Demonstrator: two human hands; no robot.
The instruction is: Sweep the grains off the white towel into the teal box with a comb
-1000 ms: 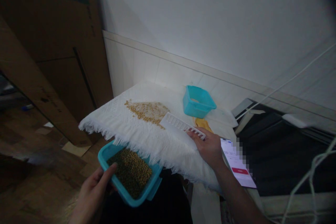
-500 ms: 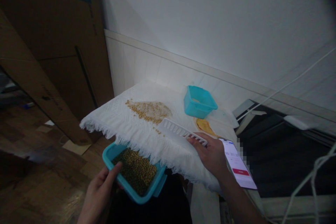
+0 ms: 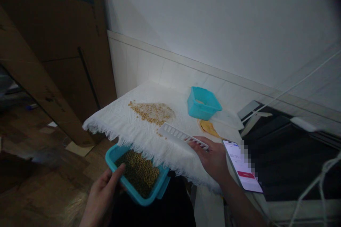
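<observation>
My left hand point(image 3: 102, 191) grips the near-left side of a turquoise plastic bin point(image 3: 141, 200), thumb over the rim. The bin is held below the front fringe of the white cloth point(image 3: 106, 117), tilted, with small yellow and dark green beans point(image 3: 144, 172) in it. My right hand point(image 3: 213, 158) is closed around one end of a white slotted plastic strip point(image 3: 174, 135). The strip's far end rests at the cloth beside a few loose beans. Just beyond lies a spread pile of yellow beans mixed with paler grains point(image 3: 151, 112). The fingers under the bin are hidden.
A second turquoise bin point(image 3: 204, 108) stands at the back against the wall, with a yellow scoop-like piece point(image 3: 209, 127) in front. A lit phone point(image 3: 242, 166) lies on the right edge. Cardboard boxes point(image 3: 64, 74) rise at left; white cables point(image 3: 311, 188) hang at right.
My right hand and the slotted strip have shifted slightly left and toward the cloth's front edge. The bin in my left hand stays nearly where it was.
</observation>
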